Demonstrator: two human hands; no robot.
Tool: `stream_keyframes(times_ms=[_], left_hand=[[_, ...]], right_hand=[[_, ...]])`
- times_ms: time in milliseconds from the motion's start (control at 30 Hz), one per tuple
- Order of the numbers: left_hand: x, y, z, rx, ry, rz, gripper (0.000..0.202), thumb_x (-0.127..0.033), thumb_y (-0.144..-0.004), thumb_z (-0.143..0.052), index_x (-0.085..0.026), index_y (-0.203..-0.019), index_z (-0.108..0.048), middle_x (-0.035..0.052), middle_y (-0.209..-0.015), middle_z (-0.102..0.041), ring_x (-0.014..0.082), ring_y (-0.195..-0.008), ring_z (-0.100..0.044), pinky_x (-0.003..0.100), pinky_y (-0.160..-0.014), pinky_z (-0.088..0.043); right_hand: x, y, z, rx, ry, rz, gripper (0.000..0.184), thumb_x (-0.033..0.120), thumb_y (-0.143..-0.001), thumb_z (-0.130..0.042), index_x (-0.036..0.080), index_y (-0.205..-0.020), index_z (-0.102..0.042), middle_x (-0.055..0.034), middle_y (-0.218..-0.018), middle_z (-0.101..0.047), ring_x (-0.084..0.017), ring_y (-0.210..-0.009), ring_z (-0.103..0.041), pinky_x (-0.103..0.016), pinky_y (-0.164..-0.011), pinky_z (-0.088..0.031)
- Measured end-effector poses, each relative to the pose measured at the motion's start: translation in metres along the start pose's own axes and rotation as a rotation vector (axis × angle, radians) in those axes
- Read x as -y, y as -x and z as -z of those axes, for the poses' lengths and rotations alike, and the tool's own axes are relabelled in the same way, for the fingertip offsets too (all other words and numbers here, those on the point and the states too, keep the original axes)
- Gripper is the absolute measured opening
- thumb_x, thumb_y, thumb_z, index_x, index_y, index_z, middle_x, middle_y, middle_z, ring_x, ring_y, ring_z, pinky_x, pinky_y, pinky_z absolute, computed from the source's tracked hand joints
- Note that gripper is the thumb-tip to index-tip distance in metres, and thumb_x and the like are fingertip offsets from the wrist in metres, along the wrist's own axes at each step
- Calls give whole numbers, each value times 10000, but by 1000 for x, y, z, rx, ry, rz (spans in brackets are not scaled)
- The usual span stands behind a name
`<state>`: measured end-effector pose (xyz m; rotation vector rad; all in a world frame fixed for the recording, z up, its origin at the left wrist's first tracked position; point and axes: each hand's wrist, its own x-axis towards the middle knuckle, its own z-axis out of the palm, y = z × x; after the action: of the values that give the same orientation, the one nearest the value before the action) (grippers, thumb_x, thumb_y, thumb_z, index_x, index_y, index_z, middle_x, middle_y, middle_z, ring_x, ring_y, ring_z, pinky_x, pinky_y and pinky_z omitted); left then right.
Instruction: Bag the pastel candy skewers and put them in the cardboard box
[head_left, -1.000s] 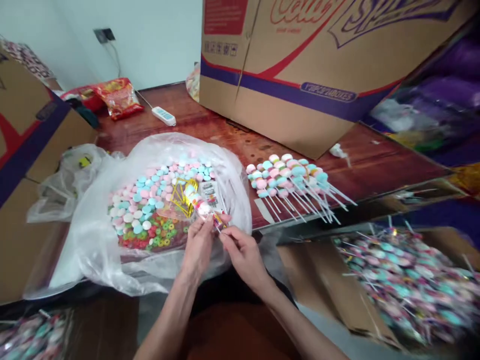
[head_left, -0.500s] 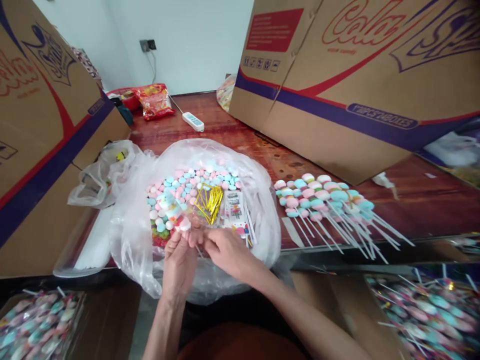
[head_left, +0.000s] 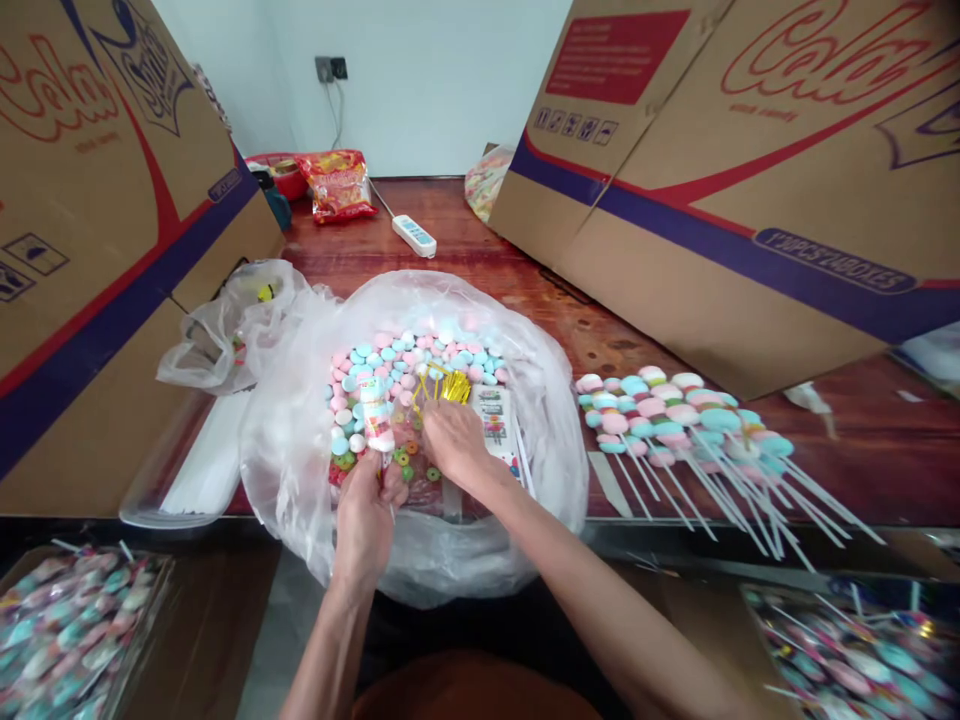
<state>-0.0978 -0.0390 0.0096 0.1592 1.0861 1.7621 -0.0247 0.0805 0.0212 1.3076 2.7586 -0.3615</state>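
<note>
My left hand (head_left: pixel 365 510) is closed round the stick of a candy skewer (head_left: pixel 375 415) in a clear wrapper, held upright over a big clear plastic bag (head_left: pixel 300 440). Loose pink, blue and white candies (head_left: pixel 420 355) and coloured ring candies (head_left: pixel 409 462) fill that bag. My right hand (head_left: pixel 452 438) reaches into the bag with fingers curled down beside a bunch of gold twist ties (head_left: pixel 448 386) and a pack of printed labels (head_left: pixel 495 415). What its fingers hold, if anything, is hidden.
A row of finished candy skewers (head_left: pixel 675 415) lies on the wooden table (head_left: pixel 525 290) to the right. Large cardboard boxes (head_left: pixel 750 170) stand right and left (head_left: pixel 90 230). A small plastic bag (head_left: pixel 225 325), power strip (head_left: pixel 414 235) and red snack bag (head_left: pixel 339 185) lie behind. Trays of wrapped skewers (head_left: pixel 67 630) sit below.
The view swung left. My left hand has raised the wrapped skewer upright. My right hand left the skewer's stick and moved forward into the bag towards the gold ties.
</note>
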Motion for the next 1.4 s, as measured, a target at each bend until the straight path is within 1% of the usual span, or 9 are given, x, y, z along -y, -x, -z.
stream_keyframes(times_ms=[167,367,500,633,733,900,1100,1267,1400], left_hand=[[6,-2,-2,-20,-53,-63,374,-316,-751,-765,-186,-672,-423,-72,-594,-303,63,-526,-248,182,-476,-244],[5,-2,-12,-14,-91,-168,272,-342,-750,-768,-196,-812,-547,-64,-618,-450,51,-513,-318,169,-486,-287],[3,-6,-17,-5,-82,-166,271,-316,-720,-786,-174,-786,-566,-40,-669,-531,35,-500,-320,166,-475,-282],[11,-6,-23,43,-103,-116,238,-294,-759,-736,-170,-770,-533,-38,-661,-523,29,-482,-293,165,-458,-238],[24,0,-29,76,-182,-110,180,-268,-807,-676,-206,-874,-520,-61,-645,-493,42,-484,-295,164,-459,-225],[39,9,-38,143,-255,-115,182,-279,-821,-668,-226,-922,-526,-68,-661,-465,57,-512,-329,172,-478,-273],[43,14,-45,179,-251,-180,239,-312,-774,-741,-206,-919,-584,-45,-703,-524,68,-557,-405,187,-526,-340],[43,13,-50,182,-239,-160,283,-371,-775,-753,-173,-769,-550,-51,-622,-487,40,-476,-315,177,-459,-268],[37,13,-51,222,-138,31,344,-341,-754,-777,-159,-706,-490,-58,-578,-451,14,-448,-220,148,-424,-190]], right_hand=[[-10,6,0,-103,-138,-42,274,140,-968,-363,134,-1164,-556,-140,-1033,-714,-250,-955,-683,-301,-747,-473],[-25,8,-1,-219,-420,-54,276,74,-887,-427,148,-1079,-611,-109,-979,-716,-228,-920,-666,-298,-778,-456],[-36,28,0,-402,-925,-68,153,182,-858,-499,185,-913,-642,-23,-781,-681,-168,-684,-632,-268,-673,-468],[-38,64,0,-301,-1329,-48,139,310,-873,-545,191,-830,-602,28,-651,-562,-109,-528,-508,-212,-509,-395],[-31,83,-7,-314,-1257,12,150,303,-888,-537,192,-809,-601,22,-655,-557,-107,-553,-497,-210,-519,-389],[-24,89,-25,-547,-1117,-17,159,276,-912,-522,194,-810,-612,-2,-703,-623,-130,-627,-556,-231,-588,-437],[-28,96,-23,-711,-1004,-38,164,255,-926,-509,189,-835,-629,-23,-752,-659,-144,-673,-597,-253,-663,-469],[-29,98,-27,-632,-1052,-18,141,250,-931,-482,198,-843,-579,-16,-770,-618,-145,-713,-577,-252,-678,-465],[-34,98,-34,-498,-1229,-43,132,287,-936,-469,210,-838,-512,4,-774,-547,-134,-704,-530,-238,-659,-465]])
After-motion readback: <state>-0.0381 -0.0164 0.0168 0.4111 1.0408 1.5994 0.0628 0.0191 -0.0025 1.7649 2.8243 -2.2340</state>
